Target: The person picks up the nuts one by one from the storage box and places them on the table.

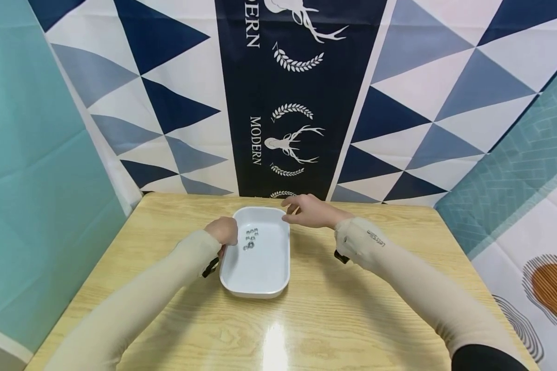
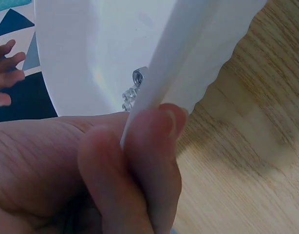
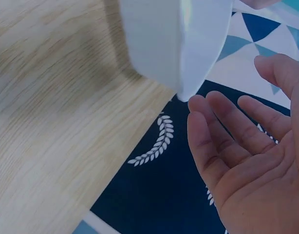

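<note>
A white rectangular tray (image 1: pixel 260 268) holds several small metal nuts (image 1: pixel 250 245) in its left half. My left hand (image 1: pixel 223 230) is at the tray's left side. In the left wrist view its fingers (image 2: pixel 154 141) pinch the tray's rim, and the larger nut (image 2: pixel 140 76) shows just past the wall. By the far right corner is my right hand (image 1: pixel 313 210), its fingers spread and slightly bent with nothing between them. The right wrist view shows the fingertips (image 3: pixel 198 103) right at the end of the tray's wall (image 3: pixel 154 44).
The tray stands on a light wood-grain table (image 1: pixel 353 309), near its back edge. Behind it rises a patterned cloth (image 1: pixel 283 87) with triangles and a dark band of deer heads. A teal panel (image 1: pixel 42 170) borders the left side, another patterned cloth (image 1: pixel 515 237) the right.
</note>
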The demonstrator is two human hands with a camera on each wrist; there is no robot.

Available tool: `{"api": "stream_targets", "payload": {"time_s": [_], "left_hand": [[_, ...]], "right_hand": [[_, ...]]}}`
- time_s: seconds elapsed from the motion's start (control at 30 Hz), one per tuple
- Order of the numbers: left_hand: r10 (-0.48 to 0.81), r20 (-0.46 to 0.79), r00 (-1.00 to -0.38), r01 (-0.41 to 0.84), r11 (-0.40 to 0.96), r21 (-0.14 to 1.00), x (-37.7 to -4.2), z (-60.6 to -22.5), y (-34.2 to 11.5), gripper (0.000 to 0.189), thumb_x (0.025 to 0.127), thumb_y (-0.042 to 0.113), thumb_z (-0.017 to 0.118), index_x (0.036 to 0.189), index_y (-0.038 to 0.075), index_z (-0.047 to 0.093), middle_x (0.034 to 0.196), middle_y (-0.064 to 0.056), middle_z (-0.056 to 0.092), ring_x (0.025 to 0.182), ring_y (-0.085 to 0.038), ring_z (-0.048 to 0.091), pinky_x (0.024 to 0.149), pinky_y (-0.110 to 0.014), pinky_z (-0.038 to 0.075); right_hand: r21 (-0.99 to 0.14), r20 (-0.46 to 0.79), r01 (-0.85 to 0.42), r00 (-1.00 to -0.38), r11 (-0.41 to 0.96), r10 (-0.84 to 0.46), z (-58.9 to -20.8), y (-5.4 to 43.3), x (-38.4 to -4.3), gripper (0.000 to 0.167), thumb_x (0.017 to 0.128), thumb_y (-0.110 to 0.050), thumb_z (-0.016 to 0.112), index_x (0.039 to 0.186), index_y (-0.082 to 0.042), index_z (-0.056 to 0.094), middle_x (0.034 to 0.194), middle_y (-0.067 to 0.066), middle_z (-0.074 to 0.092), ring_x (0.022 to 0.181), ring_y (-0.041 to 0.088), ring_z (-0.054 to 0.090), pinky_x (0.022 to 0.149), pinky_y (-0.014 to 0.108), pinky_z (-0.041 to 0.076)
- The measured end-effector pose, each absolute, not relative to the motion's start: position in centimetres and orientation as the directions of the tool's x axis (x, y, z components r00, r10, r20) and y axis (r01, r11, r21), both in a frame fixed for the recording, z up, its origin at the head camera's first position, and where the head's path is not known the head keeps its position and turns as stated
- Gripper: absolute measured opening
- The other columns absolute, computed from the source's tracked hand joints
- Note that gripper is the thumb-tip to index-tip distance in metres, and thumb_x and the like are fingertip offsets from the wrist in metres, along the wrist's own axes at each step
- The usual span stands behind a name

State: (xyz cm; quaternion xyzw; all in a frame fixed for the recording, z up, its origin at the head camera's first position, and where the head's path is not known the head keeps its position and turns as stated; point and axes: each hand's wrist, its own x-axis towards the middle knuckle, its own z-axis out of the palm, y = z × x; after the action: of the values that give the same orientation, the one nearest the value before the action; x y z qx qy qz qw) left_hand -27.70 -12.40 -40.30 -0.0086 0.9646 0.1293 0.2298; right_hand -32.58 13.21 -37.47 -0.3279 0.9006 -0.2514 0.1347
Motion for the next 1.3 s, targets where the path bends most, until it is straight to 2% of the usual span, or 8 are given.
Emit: {"api": "stream_targets", "payload": {"time_s": [0.2, 0.33, 0.43, 0.6, 0.83, 0.93, 1.13, 1.3], "left_hand": [[0.052, -0.425, -0.904, -0.05, 0.973, 0.225, -27.7, -40.1, -12.2, 0.032, 0.102, 0.002, 0.054, 0.127, -0.018, 0.058, 0.059, -0.018, 0.065, 0.033, -0.014, 0.054, 0.038, -0.022, 0.05], [0.043, -0.404, -0.914, -0.055, 0.972, 0.229, -27.5, -40.1, -12.1, 0.026, 0.101, 0.001, 0.053, 0.121, -0.014, 0.062, 0.071, -0.017, 0.064, 0.048, -0.019, 0.064, 0.043, -0.025, 0.054], [0.045, -0.39, -0.92, -0.053, 0.97, 0.236, -27.4, -40.1, -12.0, 0.023, 0.1, -0.001, 0.053, 0.117, -0.011, 0.064, 0.078, -0.016, 0.062, 0.057, -0.02, 0.066, 0.046, -0.026, 0.056], [0.027, -0.426, -0.904, -0.079, 0.97, 0.229, -27.4, -40.2, -11.8, 0.028, 0.101, 0.001, 0.053, 0.124, -0.013, 0.06, 0.076, -0.017, 0.062, 0.046, -0.016, 0.059, 0.045, -0.025, 0.055], [0.027, -0.418, -0.908, -0.075, 0.971, 0.225, -27.5, -40.0, -11.8, 0.024, 0.1, 0.001, 0.055, 0.118, -0.013, 0.062, 0.073, -0.017, 0.062, 0.041, -0.014, 0.055, 0.042, -0.024, 0.052], [0.026, -0.414, -0.91, -0.077, 0.97, 0.23, -27.5, -40.0, -11.9, 0.023, 0.1, 0.001, 0.055, 0.116, -0.013, 0.063, 0.072, -0.017, 0.063, 0.041, -0.014, 0.056, 0.043, -0.024, 0.053], [0.018, -0.416, -0.909, -0.087, 0.969, 0.233, -27.5, -40.2, -12.0, 0.019, 0.099, 0.0, 0.056, 0.112, -0.011, 0.064, 0.071, -0.015, 0.063, 0.044, -0.015, 0.058, 0.043, -0.024, 0.054], [0.007, -0.431, -0.902, -0.102, 0.968, 0.229, -27.9, -40.0, -11.9, 0.012, 0.098, 0.0, 0.058, 0.104, -0.007, 0.065, 0.071, -0.014, 0.064, 0.046, -0.015, 0.059, 0.045, -0.024, 0.054]], "right_hand": [[-0.548, -0.074, -0.515, -0.755, 0.659, -0.652, -37.0, 11.7, -33.0, 0.043, 0.099, -0.027, 0.068, 0.136, -0.005, 0.063, 0.118, 0.012, 0.074, 0.103, 0.023, 0.073, 0.093, 0.037, 0.06], [-0.598, -0.081, -0.47, -0.771, 0.649, -0.632, -37.0, 10.8, -33.3, 0.043, 0.099, -0.028, 0.068, 0.136, -0.006, 0.063, 0.113, 0.012, 0.075, 0.097, 0.028, 0.073, 0.086, 0.035, 0.061], [-0.659, -0.084, -0.414, -0.789, 0.628, -0.609, -37.2, 10.3, -33.6, 0.04, 0.1, -0.028, 0.068, 0.134, -0.007, 0.064, 0.108, 0.013, 0.074, 0.093, 0.032, 0.073, 0.078, 0.034, 0.062], [-0.763, -0.096, -0.307, -0.816, 0.569, -0.57, -37.9, 9.6, -33.9, 0.036, 0.101, -0.025, 0.067, 0.131, -0.006, 0.065, 0.111, 0.02, 0.071, 0.088, 0.029, 0.073, 0.072, 0.033, 0.064], [-0.856, -0.129, -0.175, -0.839, 0.486, -0.529, -38.3, 8.3, -33.6, 0.035, 0.1, -0.022, 0.067, 0.129, -0.002, 0.064, 0.115, 0.028, 0.068, 0.095, 0.043, 0.073, 0.07, 0.037, 0.065], [-0.867, -0.142, -0.138, -0.853, 0.479, -0.503, -38.9, 7.7, -33.5, 0.032, 0.1, -0.021, 0.068, 0.127, -0.003, 0.065, 0.111, 0.025, 0.068, 0.091, 0.039, 0.074, 0.07, 0.037, 0.065], [-0.868, -0.159, -0.102, -0.87, 0.486, -0.466, -40.2, 6.5, -33.2, 0.028, 0.1, -0.018, 0.068, 0.122, -0.001, 0.067, 0.103, 0.018, 0.067, 0.075, 0.022, 0.074, 0.07, 0.033, 0.064], [-0.833, -0.18, -0.109, -0.874, 0.543, -0.452, -41.0, 5.7, -32.9, 0.028, 0.1, -0.018, 0.067, 0.121, 0.0, 0.067, 0.101, 0.014, 0.067, 0.074, 0.019, 0.074, 0.071, 0.03, 0.063]]}}
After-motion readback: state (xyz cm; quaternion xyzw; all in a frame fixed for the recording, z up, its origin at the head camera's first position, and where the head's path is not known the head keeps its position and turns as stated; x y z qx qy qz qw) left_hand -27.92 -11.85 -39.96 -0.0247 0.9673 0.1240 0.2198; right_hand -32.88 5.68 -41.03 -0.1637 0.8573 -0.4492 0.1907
